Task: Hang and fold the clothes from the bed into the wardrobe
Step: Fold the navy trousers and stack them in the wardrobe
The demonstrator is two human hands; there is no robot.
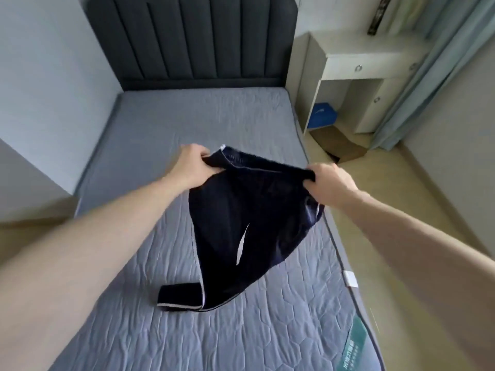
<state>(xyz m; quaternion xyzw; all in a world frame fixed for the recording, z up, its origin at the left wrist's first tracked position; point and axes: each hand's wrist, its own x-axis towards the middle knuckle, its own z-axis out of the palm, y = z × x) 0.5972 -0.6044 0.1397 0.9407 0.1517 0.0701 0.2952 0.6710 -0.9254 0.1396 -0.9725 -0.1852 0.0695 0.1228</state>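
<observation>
A dark navy garment [241, 226] with thin white piping and a white stripe hangs in front of me above the bed [166, 135]. My left hand [191, 166] grips its upper edge on the left, and my right hand [328, 183] grips the same edge on the right, stretching it between them. The lower end of the garment trails on the grey quilted mattress, with one part folded out flat to the left. No wardrobe is in view.
A dark padded headboard [192, 36] stands at the far end of the bed. Beside the bed on the right is a white bedside cabinet [359, 68] with a blue box [322, 115] and a brown box [338, 145] below. Pale blue curtains [434, 62] hang at the far right.
</observation>
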